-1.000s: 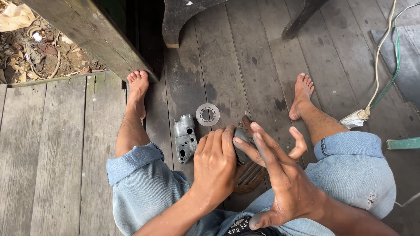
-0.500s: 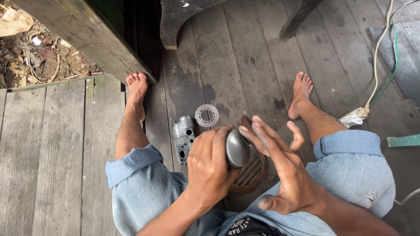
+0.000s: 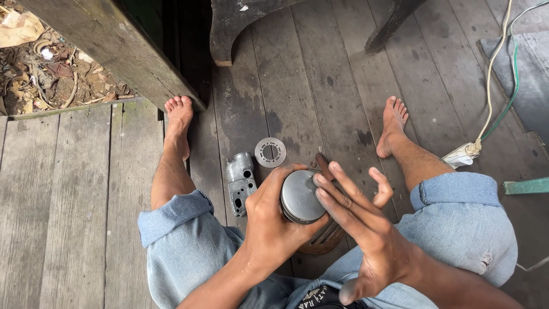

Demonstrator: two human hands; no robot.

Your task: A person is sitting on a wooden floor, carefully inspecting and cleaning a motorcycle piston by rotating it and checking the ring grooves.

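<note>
I sit on a wooden floor with my legs apart. My left hand [image 3: 274, 220] grips a round grey metal piston [image 3: 301, 196], its flat crown facing up. My right hand [image 3: 366, 229] hovers over the piston with fingers spread, two fingertips touching the crown's right edge, holding nothing. Under both hands lies a rusty brown grille-like part [image 3: 326, 239], mostly hidden. A brown tool handle [image 3: 323, 164] pokes out just beyond the piston.
A grey cast metal housing [image 3: 239, 183] and a thin toothed metal disc [image 3: 270, 152] lie on the planks between my legs. Dark furniture legs [image 3: 229, 34] stand ahead. A white and green cable [image 3: 493, 86] with a plug runs at right. A wooden post [image 3: 114, 46] rises at left.
My left hand has turned the piston so its crown faces up and shows fully. My right hand's fingers have shifted onto the crown's edge.
</note>
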